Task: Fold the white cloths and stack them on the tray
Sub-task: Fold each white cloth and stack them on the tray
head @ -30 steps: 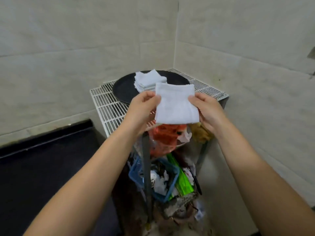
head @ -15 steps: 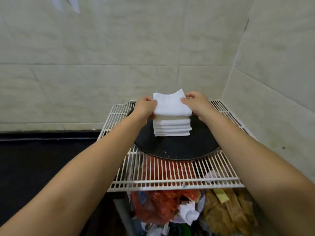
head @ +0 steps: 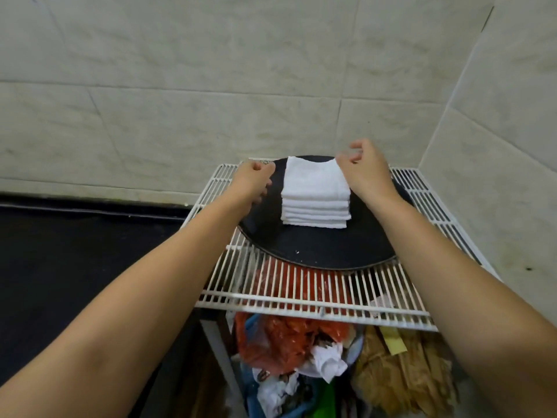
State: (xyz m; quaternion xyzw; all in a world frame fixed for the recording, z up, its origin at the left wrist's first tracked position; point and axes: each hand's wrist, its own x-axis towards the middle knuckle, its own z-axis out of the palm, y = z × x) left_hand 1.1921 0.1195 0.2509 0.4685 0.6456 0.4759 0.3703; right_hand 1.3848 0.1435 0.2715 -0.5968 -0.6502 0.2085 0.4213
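Note:
A stack of several folded white cloths point(head: 315, 203) sits on the round black tray point(head: 316, 251), toward its back. My left hand point(head: 252, 181) hovers just left of the stack with its fingers loosely curled, holding nothing and clear of the cloth. My right hand point(head: 363, 168) is at the stack's far right corner. Its fingers are loosely bent and blurred, and the thumb tip is right at the top cloth's corner without a clear pinch.
The tray rests on a white wire rack point(head: 301, 300) pushed into a tiled corner. Below the rack are a red plastic bag point(head: 280, 342), crumpled white rags point(head: 327, 362), brown material point(head: 401, 375) and a blue basket. A dark surface point(head: 75, 251) lies to the left.
Both hands carried the folded cloth over, laid it on top of the stack and let go. The left hand has pulled away to the left, and the right hand has lifted.

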